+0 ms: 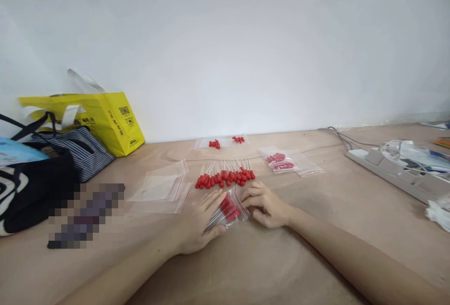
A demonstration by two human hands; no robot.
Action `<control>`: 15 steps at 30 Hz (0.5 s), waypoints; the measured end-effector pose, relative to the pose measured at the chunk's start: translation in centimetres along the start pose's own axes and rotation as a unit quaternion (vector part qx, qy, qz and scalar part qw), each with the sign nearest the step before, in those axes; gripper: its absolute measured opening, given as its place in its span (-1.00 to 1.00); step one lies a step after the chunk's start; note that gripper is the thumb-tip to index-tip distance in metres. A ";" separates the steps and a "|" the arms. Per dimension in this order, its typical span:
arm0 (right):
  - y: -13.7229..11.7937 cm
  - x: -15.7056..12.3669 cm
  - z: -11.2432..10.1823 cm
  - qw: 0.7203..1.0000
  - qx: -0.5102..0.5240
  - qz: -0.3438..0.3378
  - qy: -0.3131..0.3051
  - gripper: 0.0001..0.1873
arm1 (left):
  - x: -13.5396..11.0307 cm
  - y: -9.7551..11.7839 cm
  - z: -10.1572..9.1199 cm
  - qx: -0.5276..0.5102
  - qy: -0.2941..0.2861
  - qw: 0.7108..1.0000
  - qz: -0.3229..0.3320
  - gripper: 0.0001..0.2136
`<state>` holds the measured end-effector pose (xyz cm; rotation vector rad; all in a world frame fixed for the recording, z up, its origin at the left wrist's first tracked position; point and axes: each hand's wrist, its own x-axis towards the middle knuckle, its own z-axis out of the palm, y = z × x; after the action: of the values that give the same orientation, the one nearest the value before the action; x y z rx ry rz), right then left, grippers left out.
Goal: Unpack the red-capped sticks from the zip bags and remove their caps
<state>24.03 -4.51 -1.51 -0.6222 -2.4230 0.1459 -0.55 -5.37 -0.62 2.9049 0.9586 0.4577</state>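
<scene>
A small clear zip bag filled with red-capped droppers lies on the brown table between my hands. My left hand rests flat on the bag's left side, fingers stretched along it. My right hand pinches the bag's upper right end with curled fingers. Just beyond the bag lies a row of loose droppers with red bulbs and clear tubes. A stack of empty zip bags sits to the left of the row.
Filled zip bags lie at the back middle and to the right. A yellow bag, a striped bag and a black bag stand at left. A white power strip with cables lies at right.
</scene>
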 end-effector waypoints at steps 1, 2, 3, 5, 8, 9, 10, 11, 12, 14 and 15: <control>0.0 0.1 0.0 0.999 0.050 0.015 0.000 -0.74 | -0.5 0.0 0.0 -0.006 -0.013 1.000 -0.003 -0.40; 0.0 0.1 0.1 0.995 0.091 0.036 0.000 -0.72 | -0.8 0.0 0.0 -0.014 -0.026 1.000 -0.006 -0.41; 0.0 0.2 0.3 0.990 0.122 0.063 0.001 -0.70 | -0.9 0.1 -0.1 -0.025 -0.040 0.999 -0.012 -0.42; 0.0 0.2 0.6 0.977 0.166 0.131 0.008 -0.72 | -0.5 0.4 -0.4 -0.049 -0.071 0.996 -0.028 -0.43; 0.2 0.0 0.9 0.948 0.241 0.206 -0.013 -0.74 | 0.4 1.1 -0.9 -0.078 -0.100 0.991 -0.051 -0.44; 0.3 0.0 0.9 0.938 0.268 0.218 -0.028 -0.71 | 0.6 1.3 -1.0 -0.084 -0.103 0.990 -0.056 -0.45; 0.4 0.0 0.9 0.930 0.290 0.222 -0.044 -0.67 | 0.7 1.4 -1.1 -0.089 -0.102 0.989 -0.059 -0.45; 0.4 0.0 0.8 0.926 0.302 0.221 -0.058 -0.65 | 0.7 1.4 -1.0 -0.094 -0.102 0.988 -0.062 -0.45; 0.4 0.1 0.7 0.926 0.303 0.218 -0.064 -0.63 | 0.7 1.4 -1.0 -0.097 -0.101 0.988 -0.064 -0.46; 0.2 0.4 0.3 0.935 0.279 0.210 -0.065 -0.63 | 0.5 1.3 -0.8 -0.102 -0.098 0.988 -0.063 -0.48; -0.1 0.6 0.2 0.941 0.262 0.207 -0.063 -0.64 | 0.5 1.3 -0.7 -0.104 -0.097 0.988 -0.061 -0.48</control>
<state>23.47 -4.27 -1.31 -0.8737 -2.1921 0.9939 0.32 -6.15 0.37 2.6292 0.9876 0.2450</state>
